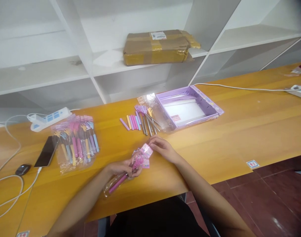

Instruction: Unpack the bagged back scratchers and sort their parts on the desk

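Observation:
My left hand (127, 168) is closed around a clear-bagged pink back scratcher (119, 183), its hand-shaped head near my fingers. Several pink cards (146, 150) fan out above that head. The fingers of my right hand (160, 146) are closed at the upper right card's edge. Beyond my hands lie loose metal scratcher rods (147, 125) with purple and yellow heads. Beside them is a row of coloured handle tubes (133, 122). Several bagged scratchers (78, 141) in pink, yellow, blue and purple lie at the left.
A purple tray (214, 104) stands behind the rods, with a clear bag around it. A phone (47, 151), a black mouse (23, 170), cables and a power strip (51, 119) lie at the left. A taped carton (156, 49) rests on the shelf.

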### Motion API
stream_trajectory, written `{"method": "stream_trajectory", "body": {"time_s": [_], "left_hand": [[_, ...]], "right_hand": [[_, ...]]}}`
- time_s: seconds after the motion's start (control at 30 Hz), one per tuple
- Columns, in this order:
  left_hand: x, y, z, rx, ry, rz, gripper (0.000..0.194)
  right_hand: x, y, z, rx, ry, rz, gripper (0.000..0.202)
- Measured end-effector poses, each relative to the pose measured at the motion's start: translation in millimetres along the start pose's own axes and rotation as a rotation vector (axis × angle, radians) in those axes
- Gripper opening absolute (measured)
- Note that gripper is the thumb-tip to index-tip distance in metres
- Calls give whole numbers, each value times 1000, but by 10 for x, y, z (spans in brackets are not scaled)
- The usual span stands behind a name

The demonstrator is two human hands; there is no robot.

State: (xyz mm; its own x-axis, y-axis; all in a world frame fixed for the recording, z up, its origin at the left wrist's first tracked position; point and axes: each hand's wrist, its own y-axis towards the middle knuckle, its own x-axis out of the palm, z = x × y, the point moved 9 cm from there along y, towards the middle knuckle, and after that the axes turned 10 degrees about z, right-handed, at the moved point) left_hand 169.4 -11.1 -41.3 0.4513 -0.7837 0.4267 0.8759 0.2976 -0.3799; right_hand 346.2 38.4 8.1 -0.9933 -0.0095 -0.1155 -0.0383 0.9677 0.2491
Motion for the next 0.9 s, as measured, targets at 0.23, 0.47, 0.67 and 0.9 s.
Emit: {"method": "stream_trajectory", "body": {"time_s": [0.23,0.47,0.67,0.9], "left_hand": [[52,12,-3,-50,-39,-50,25],[36,24,-10,-39,-77,-22,39],[50,16,6,-71,-92,-26,47],[56,22,0,-61,-73,-44,49]], "right_hand": [[5,-1,-28,6,91,-44,32],[-12,-27,-110,-54,75,-16,21],[-35,-18,-120,-80,-10,6,19],[-73,-25,-136,-114,-13,83,16]]}}
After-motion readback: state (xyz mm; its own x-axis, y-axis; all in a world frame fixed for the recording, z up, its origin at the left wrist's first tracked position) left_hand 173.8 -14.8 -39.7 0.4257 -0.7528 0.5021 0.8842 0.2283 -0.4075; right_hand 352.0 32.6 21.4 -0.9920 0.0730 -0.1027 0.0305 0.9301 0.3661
